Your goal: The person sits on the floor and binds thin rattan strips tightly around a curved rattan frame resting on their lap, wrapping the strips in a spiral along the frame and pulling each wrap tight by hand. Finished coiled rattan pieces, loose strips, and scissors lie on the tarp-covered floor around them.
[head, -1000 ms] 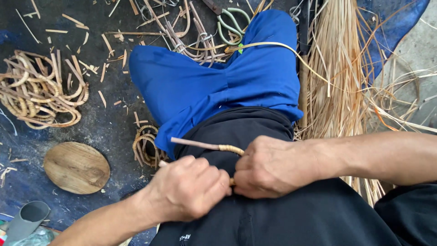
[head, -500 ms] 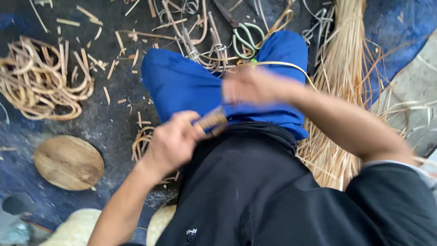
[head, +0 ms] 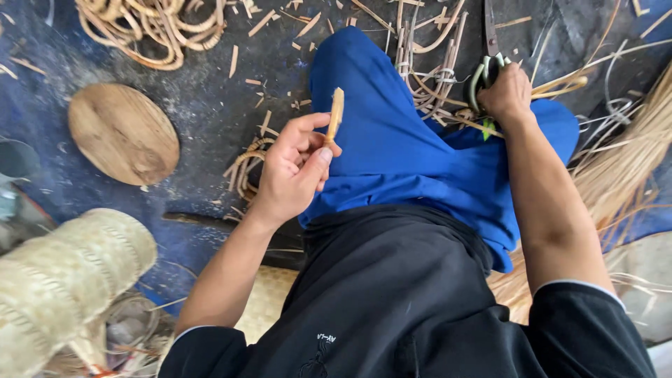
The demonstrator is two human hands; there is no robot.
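Left hand (head: 294, 171) pinches a short rattan stick (head: 336, 115) mid-frame; right hand (head: 505, 91) closes on shears (head: 484, 73) (upper right) — stick uncut, strips unwoven.

Soft even daylight, faint shadows, sharp centre, stretched wide-angle edges

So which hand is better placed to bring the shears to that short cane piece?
Right, most likely. The right hand already grips the green-handled shears past the blue-clad knee, while the left hand is occupied pinching the short cane piece upright.
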